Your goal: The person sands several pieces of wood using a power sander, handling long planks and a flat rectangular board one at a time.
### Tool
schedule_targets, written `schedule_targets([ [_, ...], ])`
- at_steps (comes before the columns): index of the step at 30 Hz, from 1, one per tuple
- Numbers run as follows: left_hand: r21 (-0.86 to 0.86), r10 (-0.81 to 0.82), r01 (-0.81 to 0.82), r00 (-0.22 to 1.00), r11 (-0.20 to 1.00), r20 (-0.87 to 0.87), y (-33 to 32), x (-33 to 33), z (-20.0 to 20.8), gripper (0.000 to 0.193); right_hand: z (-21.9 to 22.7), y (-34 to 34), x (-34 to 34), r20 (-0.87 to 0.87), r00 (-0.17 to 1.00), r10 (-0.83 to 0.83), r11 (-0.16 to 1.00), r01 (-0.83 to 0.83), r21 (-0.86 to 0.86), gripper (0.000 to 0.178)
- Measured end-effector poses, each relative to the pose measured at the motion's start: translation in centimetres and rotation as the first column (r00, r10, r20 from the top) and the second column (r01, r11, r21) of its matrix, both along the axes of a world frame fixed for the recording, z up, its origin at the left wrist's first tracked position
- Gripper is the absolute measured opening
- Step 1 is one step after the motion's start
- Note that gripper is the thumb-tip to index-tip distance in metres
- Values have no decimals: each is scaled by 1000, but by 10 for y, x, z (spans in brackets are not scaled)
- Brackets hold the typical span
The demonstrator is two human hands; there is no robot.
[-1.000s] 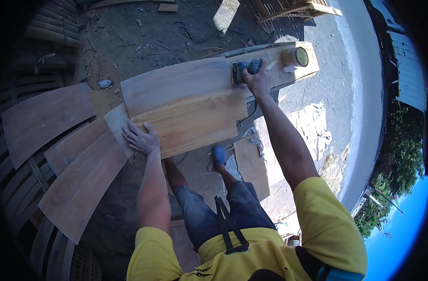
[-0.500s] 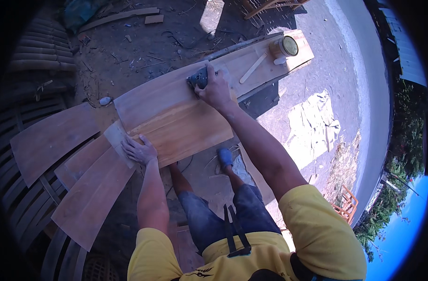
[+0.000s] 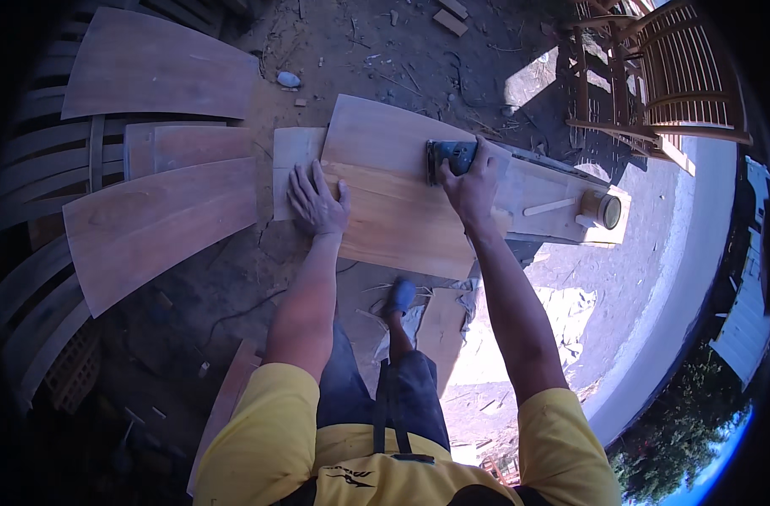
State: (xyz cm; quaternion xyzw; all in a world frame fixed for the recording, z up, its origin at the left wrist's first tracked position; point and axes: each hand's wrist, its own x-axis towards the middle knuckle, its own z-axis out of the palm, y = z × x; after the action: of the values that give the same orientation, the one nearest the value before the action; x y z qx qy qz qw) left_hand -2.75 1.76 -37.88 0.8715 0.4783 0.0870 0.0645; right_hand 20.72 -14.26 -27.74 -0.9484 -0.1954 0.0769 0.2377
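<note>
On a wooden panel (image 3: 393, 202) my right hand (image 3: 473, 185) grips a dark teal palm sander (image 3: 452, 157), pressed flat near the panel's far right edge. The panel has a lighter yellowish strip nearer me and a greyer, dusty strip on the far side. My left hand (image 3: 320, 202) lies with spread fingers across the panel's left end and a pale flat board (image 3: 294, 152) that sticks out beyond it. The panel rests on a longer plank (image 3: 537, 187) that runs off to the right.
A tin (image 3: 600, 208) and a flat wooden stick (image 3: 549, 207) lie on the plank's right part. Several curved wooden panels (image 3: 161, 211) rest on slats at left. Slatted wooden furniture (image 3: 680, 76) stands far right. A white stone-like lump (image 3: 288, 79) is on the ground.
The view has turned, so the bench and panels appear rotated clockwise. My right hand still grips the sander on the far strip. My left hand stays at the panel's left end.
</note>
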Motion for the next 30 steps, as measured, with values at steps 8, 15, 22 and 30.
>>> schedule_targets([
  [8, -29, 30, -28, 998, 999, 61, 6, -6, 2, 77, 15, 165, -55, -125, 848, 516, 855, -518, 19, 89],
  [15, -160, 98, -92, 995, 983, 33, 0, -5, 6, 87, 10, 172, -26, -166, 598, 784, 607, -795, 1, 90],
  [22, -194, 98, -76, 990, 978, 104, -3, -2, 4, 89, 19, 130, 11, -178, 613, 770, 598, -790, -133, 84],
  [30, -239, 109, -84, 990, 967, 93, -2, -5, -1, 90, 25, 204, -22, -171, 592, 788, 577, -806, -131, 83],
])
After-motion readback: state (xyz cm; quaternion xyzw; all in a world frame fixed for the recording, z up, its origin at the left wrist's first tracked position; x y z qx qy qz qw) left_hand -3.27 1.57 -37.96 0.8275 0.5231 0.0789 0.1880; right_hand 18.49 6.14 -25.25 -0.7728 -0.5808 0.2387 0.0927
